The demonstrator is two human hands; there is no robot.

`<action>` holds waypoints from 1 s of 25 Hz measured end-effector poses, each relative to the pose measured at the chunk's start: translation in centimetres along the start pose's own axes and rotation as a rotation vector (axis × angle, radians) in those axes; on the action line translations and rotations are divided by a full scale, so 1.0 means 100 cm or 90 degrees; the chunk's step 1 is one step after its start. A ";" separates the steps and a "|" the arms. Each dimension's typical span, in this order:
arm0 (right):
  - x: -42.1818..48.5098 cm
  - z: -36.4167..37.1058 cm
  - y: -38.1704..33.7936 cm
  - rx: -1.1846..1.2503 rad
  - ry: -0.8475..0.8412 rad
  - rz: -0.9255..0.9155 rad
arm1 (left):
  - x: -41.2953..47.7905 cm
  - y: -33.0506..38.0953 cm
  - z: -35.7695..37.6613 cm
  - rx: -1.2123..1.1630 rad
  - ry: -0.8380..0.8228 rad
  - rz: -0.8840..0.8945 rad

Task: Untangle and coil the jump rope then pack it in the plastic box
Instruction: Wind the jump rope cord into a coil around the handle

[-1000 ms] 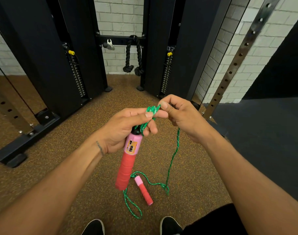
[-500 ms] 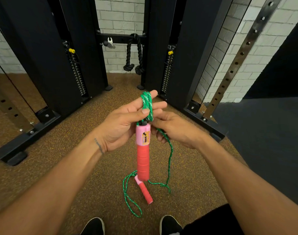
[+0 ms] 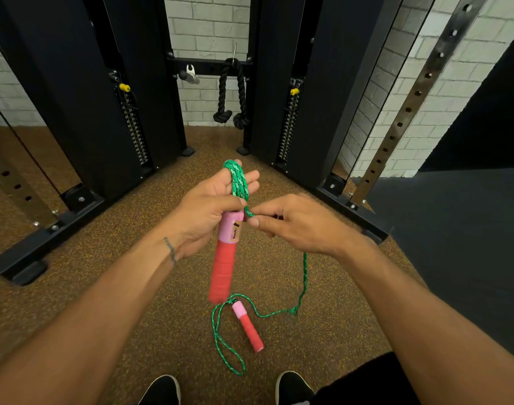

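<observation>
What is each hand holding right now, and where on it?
The left hand grips the jump rope handle at its pink top, with green rope coiled over its fingers. The right hand pinches the rope beside that handle.

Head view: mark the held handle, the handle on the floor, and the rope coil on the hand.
held handle (image 3: 232, 229), head view, on its pink upper section.
floor handle (image 3: 251, 334), head view, on its red grip.
rope coil (image 3: 239, 182), head view, on the green wraps crossing the left palm.

A black knotted triceps rope (image 3: 232, 95) hangs from the black steel cable machine (image 3: 74, 92), above speckled brown rubber floor (image 3: 150, 311); white brick wall (image 3: 209, 21) behind.
</observation>
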State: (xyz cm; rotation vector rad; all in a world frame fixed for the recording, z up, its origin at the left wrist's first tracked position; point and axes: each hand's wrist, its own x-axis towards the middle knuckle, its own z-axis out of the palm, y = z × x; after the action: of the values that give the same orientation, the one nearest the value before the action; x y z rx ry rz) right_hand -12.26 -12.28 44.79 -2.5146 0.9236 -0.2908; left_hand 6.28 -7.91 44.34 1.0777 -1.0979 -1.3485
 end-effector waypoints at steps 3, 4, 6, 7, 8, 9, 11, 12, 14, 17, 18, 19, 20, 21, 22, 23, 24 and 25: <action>0.003 0.014 -0.001 -0.070 -0.028 -0.018 | 0.001 0.002 -0.002 -0.140 0.038 -0.011; 0.005 0.016 -0.003 -0.061 -0.027 -0.023 | 0.001 0.004 -0.002 -0.146 0.040 -0.011; 0.006 0.013 -0.005 -0.009 -0.013 -0.017 | 0.000 0.007 -0.005 -0.129 0.038 -0.012; 0.006 0.011 -0.006 0.019 -0.009 -0.007 | -0.001 0.008 -0.008 -0.114 0.037 -0.016; 0.005 0.008 -0.006 0.040 -0.005 -0.001 | -0.001 0.007 -0.011 -0.095 0.031 -0.023; 0.004 0.005 -0.006 0.057 0.001 0.000 | -0.001 0.006 -0.013 -0.068 0.019 -0.029; 0.001 0.001 -0.008 0.096 0.030 -0.013 | -0.001 0.003 -0.015 0.049 -0.026 -0.039; 0.001 0.000 -0.008 0.116 0.052 -0.019 | -0.002 0.001 -0.013 0.117 -0.061 -0.041; 0.002 -0.002 -0.006 0.165 0.097 -0.007 | -0.004 0.000 -0.008 0.204 -0.131 -0.036; 0.001 -0.009 0.002 0.229 0.154 0.016 | -0.008 0.005 -0.002 0.218 -0.191 -0.041; 0.001 -0.010 0.005 0.235 0.170 0.013 | -0.009 0.006 0.000 0.227 -0.205 -0.039; 0.001 -0.012 0.006 0.237 0.181 0.005 | -0.010 0.006 0.001 0.233 -0.212 -0.038; 0.001 -0.013 0.006 0.242 0.185 0.001 | -0.011 0.007 0.003 0.229 -0.214 -0.041; 0.001 -0.013 0.005 0.256 0.183 -0.002 | -0.011 0.006 0.003 0.212 -0.215 -0.046; 0.001 -0.012 0.003 0.281 0.179 -0.004 | -0.012 0.007 0.004 0.185 -0.213 -0.050; 0.000 -0.013 0.002 0.312 0.176 -0.008 | -0.012 0.008 0.004 0.154 -0.208 -0.052; 0.000 -0.013 0.000 0.343 0.176 -0.007 | -0.012 0.008 0.005 0.122 -0.201 -0.053; -0.001 -0.014 -0.001 0.372 0.177 -0.003 | -0.013 0.008 0.005 0.088 -0.192 -0.052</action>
State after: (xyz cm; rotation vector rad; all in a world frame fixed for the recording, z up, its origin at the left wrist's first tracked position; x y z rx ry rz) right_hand -12.74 -12.62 46.11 -1.9640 0.7873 -0.8022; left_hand 5.97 -6.64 45.26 1.0501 -1.3973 -1.5538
